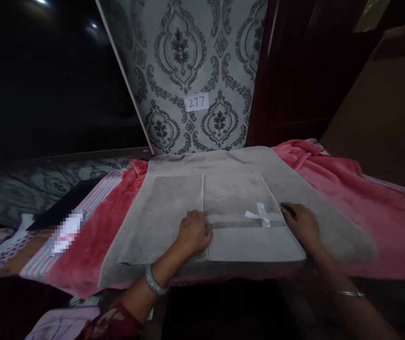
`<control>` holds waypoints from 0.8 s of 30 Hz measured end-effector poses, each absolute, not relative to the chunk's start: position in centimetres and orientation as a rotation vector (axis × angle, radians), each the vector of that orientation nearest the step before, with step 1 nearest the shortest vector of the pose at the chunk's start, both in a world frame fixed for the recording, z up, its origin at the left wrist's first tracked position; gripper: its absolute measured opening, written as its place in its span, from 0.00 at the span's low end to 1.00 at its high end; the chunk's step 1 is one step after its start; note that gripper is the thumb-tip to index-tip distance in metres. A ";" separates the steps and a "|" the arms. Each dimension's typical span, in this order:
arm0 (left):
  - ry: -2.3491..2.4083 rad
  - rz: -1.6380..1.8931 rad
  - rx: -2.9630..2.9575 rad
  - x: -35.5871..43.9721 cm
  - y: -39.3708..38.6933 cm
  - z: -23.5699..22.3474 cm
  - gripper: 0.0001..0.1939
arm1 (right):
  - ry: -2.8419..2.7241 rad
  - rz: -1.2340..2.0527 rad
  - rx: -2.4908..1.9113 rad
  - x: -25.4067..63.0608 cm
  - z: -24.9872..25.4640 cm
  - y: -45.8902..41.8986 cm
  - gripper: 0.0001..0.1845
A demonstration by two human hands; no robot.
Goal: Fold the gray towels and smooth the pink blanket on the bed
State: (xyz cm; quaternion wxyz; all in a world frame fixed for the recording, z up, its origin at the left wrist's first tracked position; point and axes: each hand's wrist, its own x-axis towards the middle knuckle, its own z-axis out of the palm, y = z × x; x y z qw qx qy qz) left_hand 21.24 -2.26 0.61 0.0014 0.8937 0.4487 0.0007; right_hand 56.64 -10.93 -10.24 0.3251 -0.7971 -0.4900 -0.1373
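Observation:
A large grey cloth [174, 208] with a soft, brushed surface lies spread out flat. Part of it is folded over into a rectangular panel [237, 198], with a smooth, lighter band [255, 245] along its near edge. White tag-like strips [261, 216] lie on this panel. My left hand [194, 230] is closed at the panel's left edge, fingers curled onto the cloth. At the right edge, my right hand [301, 225] has its fingers bent around the border of the cloth, gripping it. The fingertips of both hands are partly hidden.
Under the cloth is a pink-red blanket [337, 179] with a striped border on the left. Behind stands a patterned wall [219, 56] with a paper marked 277 [197, 102]. A large dark screen [46, 85] is at left, a brown board [386, 108] at right.

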 end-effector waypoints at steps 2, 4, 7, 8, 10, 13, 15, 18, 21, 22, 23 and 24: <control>1.427 -0.023 2.783 21.7 -1.8 0.8 0.16 | -1.284 -0.361 -2.090 56.8 -10.4 -10.9 0.22; 1.427 -0.041 2.749 22.0 -1.0 1.4 0.16 | -1.294 -0.359 -2.081 56.9 -10.6 -10.8 0.21; 1.452 -0.049 2.677 22.2 -0.4 1.9 0.14 | -1.298 -0.371 -2.080 57.0 -10.8 -10.8 0.22; 1.463 -0.048 2.664 22.2 -0.5 1.9 0.13 | -1.294 -0.375 -2.080 57.0 -10.9 -10.8 0.22; 1.472 -0.028 2.679 22.0 -0.8 1.7 0.13 | -1.292 -0.377 -2.069 56.9 -10.8 -10.8 0.23; 1.458 -0.017 2.737 21.6 -1.7 1.2 0.17 | -1.296 -0.374 -2.060 56.7 -10.6 -10.9 0.24; 1.453 -0.065 2.756 21.5 -2.3 1.3 0.18 | -1.301 -0.368 -2.069 56.5 -10.3 -11.0 0.25; 1.436 -0.170 2.755 21.7 -2.4 1.8 0.18 | -1.307 -0.353 -2.084 56.5 -10.2 -11.0 0.26; 1.398 -0.212 2.706 21.9 -1.8 2.6 0.16 | -1.298 -0.350 -2.077 56.5 -10.2 -11.0 0.25; 1.394 -0.202 2.684 21.9 -1.6 2.8 0.15 | -1.291 -0.353 -2.075 56.5 -10.2 -11.1 0.24; 1.398 -0.174 2.669 21.9 -1.4 2.9 0.14 | -1.290 -0.354 -2.071 56.5 -10.2 -11.1 0.24; 1.409 -0.134 2.660 21.8 -1.3 2.9 0.13 | -1.291 -0.354 -2.068 56.5 -10.1 -11.1 0.24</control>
